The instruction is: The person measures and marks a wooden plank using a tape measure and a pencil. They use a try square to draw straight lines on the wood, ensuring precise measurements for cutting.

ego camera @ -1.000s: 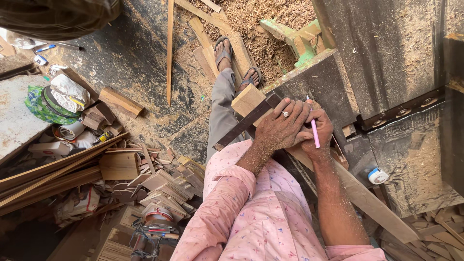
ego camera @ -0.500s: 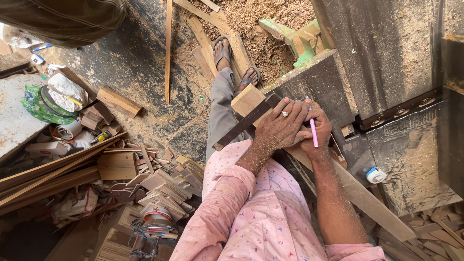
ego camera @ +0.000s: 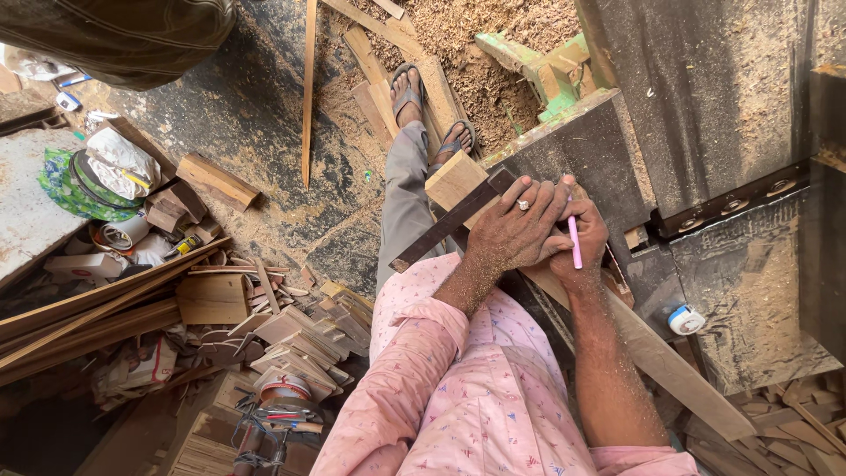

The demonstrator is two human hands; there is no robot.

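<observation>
My left hand (ego camera: 514, 231) presses flat on a dark try square (ego camera: 445, 223) laid across a long wooden plank (ego camera: 656, 357). The plank's pale near end (ego camera: 451, 179) sticks out past the square. My right hand (ego camera: 583, 249) grips a pink pencil (ego camera: 574, 241), its tip against the plank beside the left fingers. The plank rests on the dark, dusty bed of a woodworking machine (ego camera: 714, 97). Both forearms carry sawdust, and my sandalled feet (ego camera: 430, 110) stand below on the floor.
A small roll of tape (ego camera: 686, 319) lies on the machine bed to the right. Wood offcuts and strips (ego camera: 291, 339) pile up on the floor at left, with bags and tins (ego camera: 97, 181). Sawdust (ego camera: 480, 53) covers the floor ahead. Another person's dark clothing (ego camera: 123, 31) shows top left.
Almost nothing differs: both hands stay on the square and plank, and the view has shifted a little.
</observation>
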